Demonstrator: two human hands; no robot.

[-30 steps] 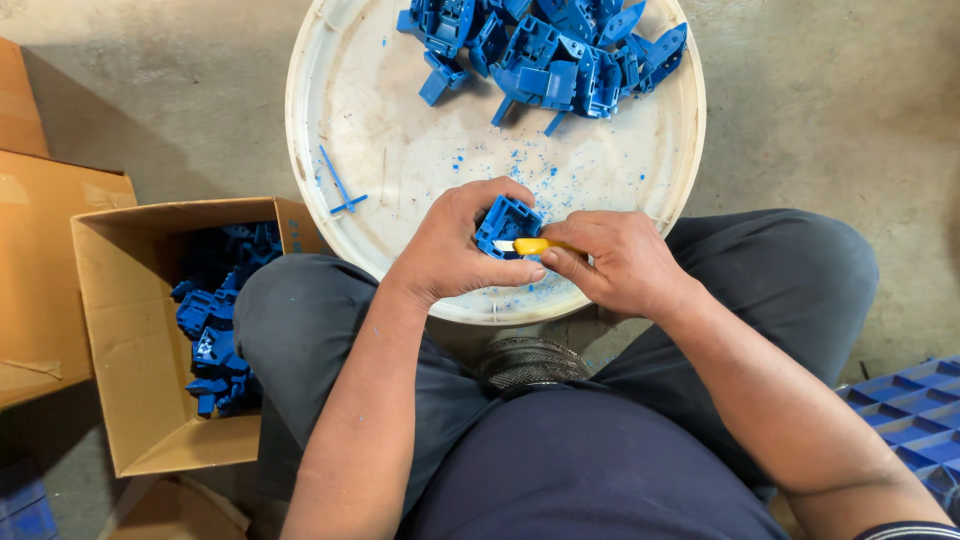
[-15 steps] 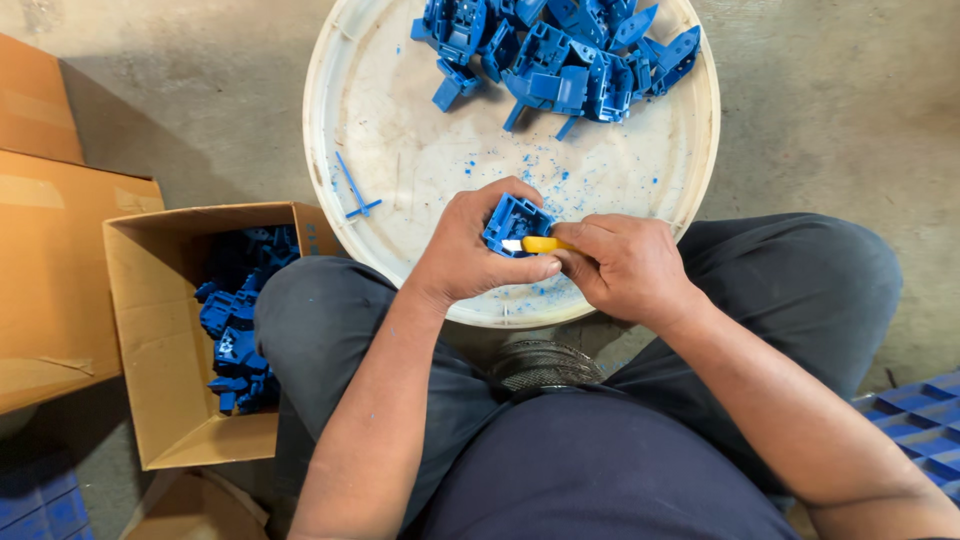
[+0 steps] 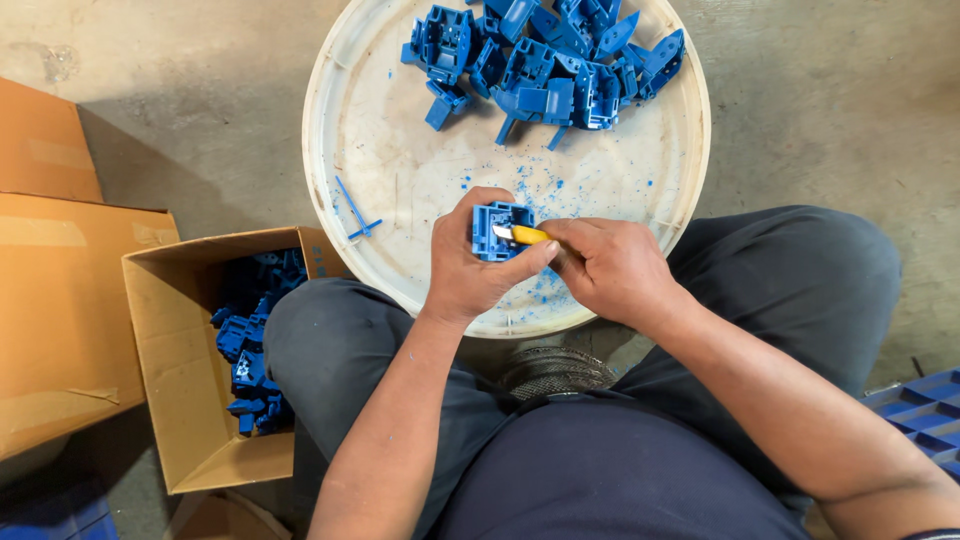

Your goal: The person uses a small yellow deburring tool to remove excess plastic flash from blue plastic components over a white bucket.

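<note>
A seated person trims a blue part (image 3: 500,230) over a round white tray (image 3: 400,180), the left hand (image 3: 475,270) with fingers clamped around the part, the right hand (image 3: 605,265) closed on a yellow knife (image 3: 528,235) whose blade meets the part's face. Compared with a second earlier, the part has turned more squarely upward and the blade sits further in, suggesting the trimming is under way. Untrimmed parts (image 3: 545,55) pile at the tray's far edge; shavings (image 3: 545,190) dot the middle. An open box (image 3: 165,400) of parts stands by the left knee.
</note>
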